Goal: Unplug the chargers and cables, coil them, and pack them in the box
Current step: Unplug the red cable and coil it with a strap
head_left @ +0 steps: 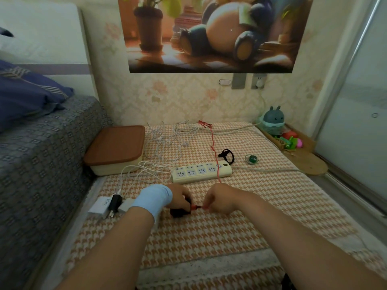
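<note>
My left hand (180, 197), a light blue band on its wrist, grips a black charger (178, 212) resting on the checked mat. My right hand (217, 200) pinches the red plug (196, 207) of a red cable (214, 147) right at the charger's end. That cable runs away over a cream power strip (202, 171) with empty sockets. To the left lie a white charger (100, 206), a black charger (114, 205) and a grey one (125, 206), with white cables (165, 141) tangled behind. The box (116, 150), cream with a brown lid on, stands at the left.
A bed with a grey patterned cover (41, 160) borders the mat on the left. A black strap (227, 155) and a small green ring object (251, 159) lie beyond the strip. Toys (274, 122) sit in the far right corner beside a sliding glass door (356, 101).
</note>
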`<state>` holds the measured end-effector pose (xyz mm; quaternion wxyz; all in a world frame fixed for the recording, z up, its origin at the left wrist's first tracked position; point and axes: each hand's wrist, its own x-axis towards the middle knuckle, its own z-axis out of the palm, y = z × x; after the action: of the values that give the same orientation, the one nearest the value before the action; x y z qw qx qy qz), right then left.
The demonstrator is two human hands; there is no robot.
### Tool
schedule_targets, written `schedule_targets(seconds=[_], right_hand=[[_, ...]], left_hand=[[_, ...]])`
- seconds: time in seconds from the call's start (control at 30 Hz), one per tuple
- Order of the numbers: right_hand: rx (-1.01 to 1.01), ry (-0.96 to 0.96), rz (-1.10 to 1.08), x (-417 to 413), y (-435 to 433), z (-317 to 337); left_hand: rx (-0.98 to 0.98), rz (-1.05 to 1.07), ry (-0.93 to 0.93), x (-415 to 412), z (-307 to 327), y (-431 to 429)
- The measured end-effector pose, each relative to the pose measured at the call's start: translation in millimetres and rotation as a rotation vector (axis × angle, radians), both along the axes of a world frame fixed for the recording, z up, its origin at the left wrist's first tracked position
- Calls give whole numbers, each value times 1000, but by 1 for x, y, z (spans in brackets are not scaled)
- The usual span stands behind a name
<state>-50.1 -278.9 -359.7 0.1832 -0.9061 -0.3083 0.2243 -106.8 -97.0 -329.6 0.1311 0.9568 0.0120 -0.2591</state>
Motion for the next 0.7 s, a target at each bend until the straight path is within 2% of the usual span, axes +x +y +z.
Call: schedule_targets(seconds=[0.1, 0.2, 0.27, 0.3, 0.37, 0.43, 0.47, 0.53, 0.6, 0.67, 0.7], right_hand=[[77, 77, 40, -4, -1, 1], [236, -106, -94, 1, -1, 1], [272, -265, -212, 12, -3, -3], [281, -283, -278, 19, -5, -6], [253, -200, -377, 28, -7, -12], [116, -93, -325, 34, -10, -19], [72, -76, -293, 35, -11, -20], [116, -89, -243, 35, -11, -16], [218, -88, -182, 32, -6, -5], [172, -114, -39, 23, 3, 9], [149, -107, 41, 19, 7, 13]], left_hand=[[87, -32, 85, 3, -2, -5], [62, -76, 12, 10, -4, -13], [46, -98, -42, 16, -4, -21], [41, -84, -77, 19, -5, -24], [11, -42, -172, 29, -7, -27], [-31, 22, -280, 37, -9, -29], [-68, 69, -341, 42, -9, -28], [-198, 209, -417, 50, -13, -29], [-357, 363, -386, 58, -14, -31], [-573, 514, -326, 68, -13, -33], [-749, 620, -301, 73, -14, -34]])
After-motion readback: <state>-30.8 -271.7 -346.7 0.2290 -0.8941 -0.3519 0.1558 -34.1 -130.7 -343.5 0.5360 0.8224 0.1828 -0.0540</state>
